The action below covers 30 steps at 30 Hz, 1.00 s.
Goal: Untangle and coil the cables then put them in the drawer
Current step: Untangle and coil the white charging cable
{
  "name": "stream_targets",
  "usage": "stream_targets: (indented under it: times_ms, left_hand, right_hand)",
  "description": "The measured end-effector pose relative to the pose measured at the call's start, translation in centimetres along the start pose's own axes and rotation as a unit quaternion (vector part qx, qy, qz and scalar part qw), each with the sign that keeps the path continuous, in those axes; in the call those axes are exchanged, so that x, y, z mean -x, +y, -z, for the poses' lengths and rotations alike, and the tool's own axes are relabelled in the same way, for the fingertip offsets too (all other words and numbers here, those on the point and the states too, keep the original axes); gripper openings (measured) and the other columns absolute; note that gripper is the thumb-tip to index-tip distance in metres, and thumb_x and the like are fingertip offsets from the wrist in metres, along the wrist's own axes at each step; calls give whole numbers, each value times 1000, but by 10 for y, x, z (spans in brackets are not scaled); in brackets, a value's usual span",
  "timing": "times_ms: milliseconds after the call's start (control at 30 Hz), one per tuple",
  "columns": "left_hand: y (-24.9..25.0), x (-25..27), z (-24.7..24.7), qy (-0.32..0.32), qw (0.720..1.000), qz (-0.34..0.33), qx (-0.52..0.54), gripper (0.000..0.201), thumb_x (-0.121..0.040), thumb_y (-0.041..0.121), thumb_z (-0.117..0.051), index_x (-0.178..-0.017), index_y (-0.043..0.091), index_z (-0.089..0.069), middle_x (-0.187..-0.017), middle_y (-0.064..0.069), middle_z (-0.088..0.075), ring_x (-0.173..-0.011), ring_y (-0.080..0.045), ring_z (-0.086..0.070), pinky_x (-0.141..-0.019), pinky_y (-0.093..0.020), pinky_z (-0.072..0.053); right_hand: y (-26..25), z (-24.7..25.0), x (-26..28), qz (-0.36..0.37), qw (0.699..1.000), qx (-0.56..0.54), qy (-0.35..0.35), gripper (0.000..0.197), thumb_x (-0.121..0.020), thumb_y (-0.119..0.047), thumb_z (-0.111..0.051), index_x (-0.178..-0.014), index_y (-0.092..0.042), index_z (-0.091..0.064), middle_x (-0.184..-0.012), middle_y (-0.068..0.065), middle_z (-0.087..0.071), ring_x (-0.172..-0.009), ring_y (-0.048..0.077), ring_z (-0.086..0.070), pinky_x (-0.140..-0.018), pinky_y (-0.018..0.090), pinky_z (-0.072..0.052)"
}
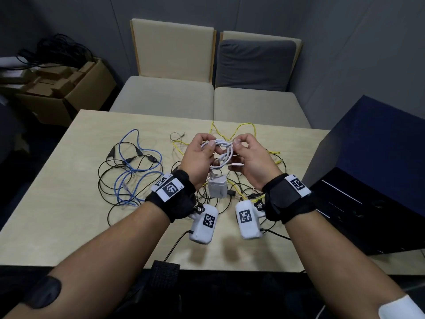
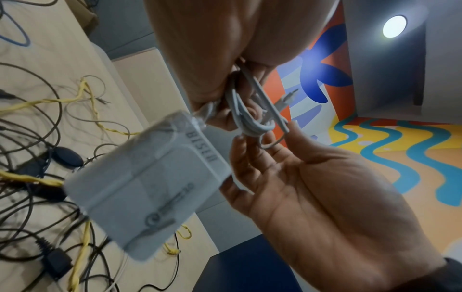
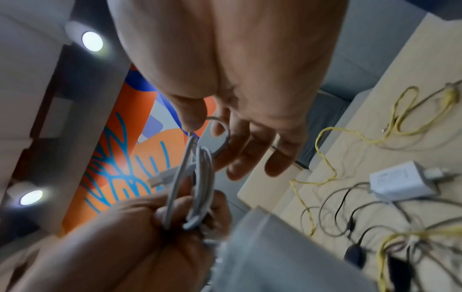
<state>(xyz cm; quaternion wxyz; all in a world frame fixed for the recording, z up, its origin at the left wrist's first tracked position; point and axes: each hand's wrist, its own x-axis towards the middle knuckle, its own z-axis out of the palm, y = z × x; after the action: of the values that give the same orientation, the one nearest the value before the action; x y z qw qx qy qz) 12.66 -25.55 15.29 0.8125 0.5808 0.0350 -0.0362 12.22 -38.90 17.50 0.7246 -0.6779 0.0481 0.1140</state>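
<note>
Two bare forearms reach forward over a light wooden table (image 1: 69, 157), each wrist wrapped in a black band carrying a white camera pod with a square black-and-white marker. The left hand (image 1: 199, 157) has its fingers curled round a bundle of looped white cable (image 1: 220, 153), raised above the middle of the table. The right hand (image 1: 250, 157) pinches one strand of that same white cable between thumb and forefinger, its other fingers loosely spread. The two hands are close together, joined by the loops.

From the bundle hangs a white charger block (image 1: 217, 187), dangling just below the left hand and above the table top. A loose plug end of the white cable sticks out between the hands.

On the table under and around the hands lies a tangle of thin black cables (image 1: 108, 180). A blue cable (image 1: 128, 173) loops through the black ones toward the table's left edge. A twisted yellow cable (image 1: 243, 128) runs in curves beyond the hands toward the far edge. A second white charger (image 3: 405, 183) lies among the cables on the table in the right wrist view.

At the table's right edge stands a dark blue drawer unit (image 1: 372, 169). Beyond the far edge are two beige seats, one with a grey cushion (image 1: 255, 65). A cardboard box (image 1: 76, 95) of smaller boxes sits on the floor past the far left corner.
</note>
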Motion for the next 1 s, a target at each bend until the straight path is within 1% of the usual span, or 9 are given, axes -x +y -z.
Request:
stream_targets:
  times_ms: [133, 233, 333, 400, 500, 667, 767, 933, 1000]
  left_hand:
    - [-7, -1, 3, 3, 999, 30, 14, 16, -101, 7, -39, -93, 14, -50, -63, 0, -64, -63, -19, -41, -57, -29, -37]
    - [-4, 0, 3, 5, 999, 40, 30, 14, -101, 6, -38, -93, 11, -49, -63, -4, -60, -52, -16, -40, -53, -26, -43]
    - [-2, 0, 2, -1, 998, 45, 43, 13, -101, 5, -37, -93, 10, -47, -67, -8, -52, -38, -6, -39, -61, -28, -46]
    - [-4, 0, 0, -5, 998, 43, 41, 14, -101, 5, -38, -93, 10, -48, -66, -7, -53, -40, -6, -35, -61, -27, -50]
    - [-6, 0, -3, -5, 998, 42, 38, 14, -101, 5, -37, -93, 10, -48, -67, -7, -51, -43, -8, -31, -57, -24, -52]
    - [-4, -2, 0, 10, 999, 31, 23, 15, -101, 4, -37, -92, 11, -47, -68, -7, -50, -46, -9, -40, -48, -22, -41]
    - [-3, 0, -1, 6, 1000, 22, -1, 16, -101, 4, -35, -92, 12, -46, -67, -6, -46, -40, -4, -35, -44, -18, -35]
    - [-4, 0, -1, 10, 999, 0, -31, 16, -100, 2, -35, -92, 12, -46, -68, -6, -45, -40, -2, -37, -52, -23, -38]
    - [-5, 0, -1, 13, 999, -4, -37, 15, -100, 2, -35, -94, 11, -46, -68, -6, -45, -40, -2, -37, -55, -27, -40]
  right_hand:
    - [10, 3, -6, 29, 984, 175, 25, 14, -99, -36, -41, -89, -29, -47, -92, 7, -66, -74, 21, -59, -69, 34, -41]
    - [13, 5, -6, 56, 959, 274, 55, 18, -98, -37, -44, -104, -23, -54, -99, 7, -63, -83, 25, -60, -75, 37, -46]
    - [8, 8, -2, 134, 919, 348, 130, 19, -93, -27, -58, -109, -19, -55, -104, 2, -53, -84, 14, -52, -76, 26, -40]
    - [5, 6, -1, 172, 905, 372, 116, 12, -91, -17, -60, -103, -16, -56, -94, 1, -58, -76, 15, -51, -70, 24, -37]
    - [1, 4, 4, 185, 885, 422, 66, 15, -93, -12, -53, -107, -13, -57, -93, 2, -63, -80, 17, -53, -71, 27, -40]
    - [-3, 2, 8, 173, 870, 462, 1, 41, -84, -40, -68, -116, -16, -59, -102, -5, -60, -84, 10, -51, -72, 22, -36]
    - [-2, 0, 5, 170, 859, 482, 15, 45, -79, -32, -76, -114, -14, -56, -100, -3, -56, -83, 12, -48, -68, 19, -29]
    - [-1, -6, 9, 160, 867, 471, 44, 36, -83, -24, -72, -101, -18, -42, -84, 2, -61, -73, 25, -58, -63, 36, -47]
    - [-3, -6, 9, 142, 868, 474, 46, 30, -81, -26, -73, -94, -15, -48, -80, 5, -63, -75, 25, -59, -65, 36, -48]
